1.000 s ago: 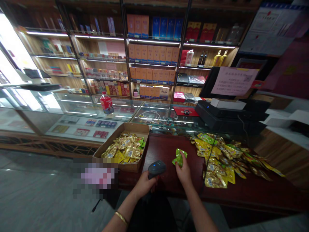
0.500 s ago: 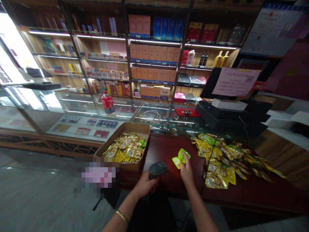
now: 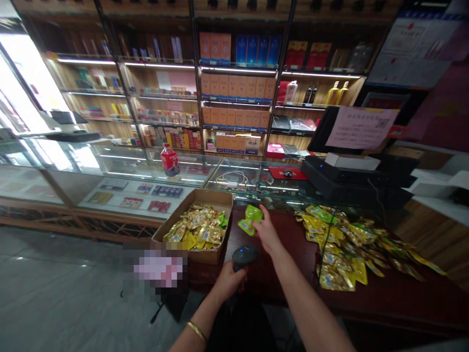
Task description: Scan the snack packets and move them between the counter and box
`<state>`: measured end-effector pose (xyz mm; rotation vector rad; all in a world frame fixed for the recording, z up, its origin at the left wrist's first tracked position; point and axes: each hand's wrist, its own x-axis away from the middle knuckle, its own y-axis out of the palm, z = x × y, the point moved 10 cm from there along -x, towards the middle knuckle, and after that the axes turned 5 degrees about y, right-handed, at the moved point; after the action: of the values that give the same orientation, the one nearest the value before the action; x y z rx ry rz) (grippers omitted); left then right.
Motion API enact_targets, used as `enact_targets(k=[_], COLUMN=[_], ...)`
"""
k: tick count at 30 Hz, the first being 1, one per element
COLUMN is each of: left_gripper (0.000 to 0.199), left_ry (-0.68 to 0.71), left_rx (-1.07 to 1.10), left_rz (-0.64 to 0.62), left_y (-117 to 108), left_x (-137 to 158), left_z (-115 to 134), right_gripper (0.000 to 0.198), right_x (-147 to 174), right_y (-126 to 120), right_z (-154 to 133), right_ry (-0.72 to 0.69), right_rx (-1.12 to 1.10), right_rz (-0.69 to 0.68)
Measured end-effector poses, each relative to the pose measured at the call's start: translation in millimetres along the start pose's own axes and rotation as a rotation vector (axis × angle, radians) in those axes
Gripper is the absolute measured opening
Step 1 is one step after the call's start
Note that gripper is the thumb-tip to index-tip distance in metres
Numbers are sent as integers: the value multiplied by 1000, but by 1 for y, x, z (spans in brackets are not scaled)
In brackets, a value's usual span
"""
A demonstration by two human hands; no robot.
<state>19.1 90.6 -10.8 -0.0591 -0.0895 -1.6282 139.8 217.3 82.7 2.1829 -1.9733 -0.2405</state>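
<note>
My left hand (image 3: 230,282) is closed around the handle of a dark barcode scanner (image 3: 245,256), which shows a small blue light on top. In my right hand (image 3: 267,232) a bright green snack packet (image 3: 251,219) is pinched between thumb and fingers, just above the table and to the right of the box. The open cardboard box (image 3: 210,256) contains many gold and yellow snack packets (image 3: 200,225), with some green among them. A spread pile of similar packets (image 3: 339,249) lies on the dark red table (image 3: 293,278) to the right of my right hand.
Behind the table runs a glass display counter (image 3: 194,168) with a red bottle (image 3: 170,160) on it. A monitor (image 3: 318,129) with a paper sheet stands at the right, near a mouse (image 3: 288,173). A thin dark cable (image 3: 324,244) hangs in front of the pile.
My right hand has carried the green packet left and away from me, toward the box. The scanner in my left hand now shows a blue light. The view has shifted slightly.
</note>
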Motion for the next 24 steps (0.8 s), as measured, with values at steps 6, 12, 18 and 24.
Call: enact_targets(k=[6, 12, 18, 24], left_gripper=[34, 38, 36, 33], left_ry=[19, 18, 19, 27], left_rx=[0, 22, 21, 6], left_rz=[4, -25, -26, -34], left_y=[-3, -1, 0, 1], left_x=[-2, -4, -4, 0], left_z=[0, -6, -4, -1], right_gripper=[75, 81, 90, 61], right_x=[-54, -14, 33, 67], right_y=[63, -111, -179, -120], right_z=[-36, -19, 10, 41], right_ry=[-38, 31, 15, -250], right_rx=[628, 904, 1089, 1480], right_rz=[53, 538, 715, 525])
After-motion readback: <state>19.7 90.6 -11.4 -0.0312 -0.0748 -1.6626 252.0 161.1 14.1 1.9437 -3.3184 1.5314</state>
